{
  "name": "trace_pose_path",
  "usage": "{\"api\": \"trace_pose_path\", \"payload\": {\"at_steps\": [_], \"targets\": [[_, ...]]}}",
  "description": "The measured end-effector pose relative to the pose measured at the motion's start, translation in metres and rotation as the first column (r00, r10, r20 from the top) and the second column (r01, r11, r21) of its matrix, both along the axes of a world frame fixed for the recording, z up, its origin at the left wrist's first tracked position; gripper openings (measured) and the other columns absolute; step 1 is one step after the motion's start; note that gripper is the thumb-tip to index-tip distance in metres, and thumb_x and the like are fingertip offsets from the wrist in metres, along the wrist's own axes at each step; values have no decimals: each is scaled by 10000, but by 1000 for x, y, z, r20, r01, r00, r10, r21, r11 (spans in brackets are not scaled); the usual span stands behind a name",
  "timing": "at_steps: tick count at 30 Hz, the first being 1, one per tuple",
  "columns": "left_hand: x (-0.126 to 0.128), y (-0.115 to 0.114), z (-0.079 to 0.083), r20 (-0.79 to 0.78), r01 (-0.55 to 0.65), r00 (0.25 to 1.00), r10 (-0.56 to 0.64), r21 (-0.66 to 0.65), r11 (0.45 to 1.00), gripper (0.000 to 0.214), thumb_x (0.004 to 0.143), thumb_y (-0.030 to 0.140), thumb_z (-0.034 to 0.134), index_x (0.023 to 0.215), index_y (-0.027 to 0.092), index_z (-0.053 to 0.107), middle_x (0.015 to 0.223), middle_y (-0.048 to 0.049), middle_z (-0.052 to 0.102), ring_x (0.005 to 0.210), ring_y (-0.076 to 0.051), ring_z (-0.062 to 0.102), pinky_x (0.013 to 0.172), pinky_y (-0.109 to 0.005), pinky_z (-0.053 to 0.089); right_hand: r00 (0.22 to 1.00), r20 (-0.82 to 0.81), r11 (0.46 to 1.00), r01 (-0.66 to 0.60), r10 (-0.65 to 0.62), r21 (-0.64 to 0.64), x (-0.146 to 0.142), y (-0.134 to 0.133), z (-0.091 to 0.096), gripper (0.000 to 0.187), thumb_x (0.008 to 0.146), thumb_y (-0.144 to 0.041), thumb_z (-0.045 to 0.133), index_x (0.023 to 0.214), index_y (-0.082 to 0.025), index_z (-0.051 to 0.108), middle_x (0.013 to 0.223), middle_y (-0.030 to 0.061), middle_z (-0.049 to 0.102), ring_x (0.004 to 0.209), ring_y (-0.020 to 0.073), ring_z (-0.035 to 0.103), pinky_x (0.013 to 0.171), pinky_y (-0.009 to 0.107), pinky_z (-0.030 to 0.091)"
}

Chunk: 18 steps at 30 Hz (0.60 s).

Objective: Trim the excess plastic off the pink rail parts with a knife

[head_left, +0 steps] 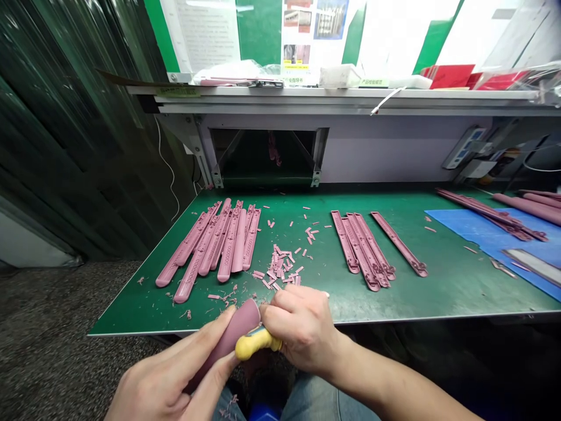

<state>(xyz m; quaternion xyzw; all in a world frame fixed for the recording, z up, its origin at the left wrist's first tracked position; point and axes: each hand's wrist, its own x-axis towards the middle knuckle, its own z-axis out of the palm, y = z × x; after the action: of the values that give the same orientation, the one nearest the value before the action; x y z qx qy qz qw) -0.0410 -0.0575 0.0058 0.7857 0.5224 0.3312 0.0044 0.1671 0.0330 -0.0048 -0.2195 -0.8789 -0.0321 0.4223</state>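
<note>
My left hand (170,380) is closed around a long pink plastic strip (232,333), held below the front edge of the green table (438,286). My right hand (302,324) grips a tool with a yellow handle (254,345) and presses it against the strip's end. The tool's tip is hidden behind the fingers. Small pink offcuts (283,266) lie scattered on the table just beyond my hands.
A pile of several pink strips (214,242) lies at the left of the table and a smaller row (366,245) at the middle right. A blue mat (495,234) with more pink parts is at the far right. A shelf (342,93) with papers runs above.
</note>
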Motion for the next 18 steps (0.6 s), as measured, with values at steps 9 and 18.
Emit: {"api": "trace_pose_path", "payload": {"at_steps": [9,18], "targets": [[-36,30,40,-439,432,807,-395,-16,902,434,974,153,298,1326,269,525,1345,5,586,1383,-229,339,1158,-475,204,904,294,950,-285,309,-125,14,30,11,513,963,-555,363,719,-187,624,601,-23,463,526,105,380,487,265,184],[-28,37,49,-471,460,787,-398,20,887,403,933,116,402,1281,238,564,1177,-27,686,1137,-191,577,1089,-381,318,847,-190,512,-462,496,-724,11,13,5,375,867,-533,575,878,-166,650,719,3,588,620,103,512,577,217,390]]}}
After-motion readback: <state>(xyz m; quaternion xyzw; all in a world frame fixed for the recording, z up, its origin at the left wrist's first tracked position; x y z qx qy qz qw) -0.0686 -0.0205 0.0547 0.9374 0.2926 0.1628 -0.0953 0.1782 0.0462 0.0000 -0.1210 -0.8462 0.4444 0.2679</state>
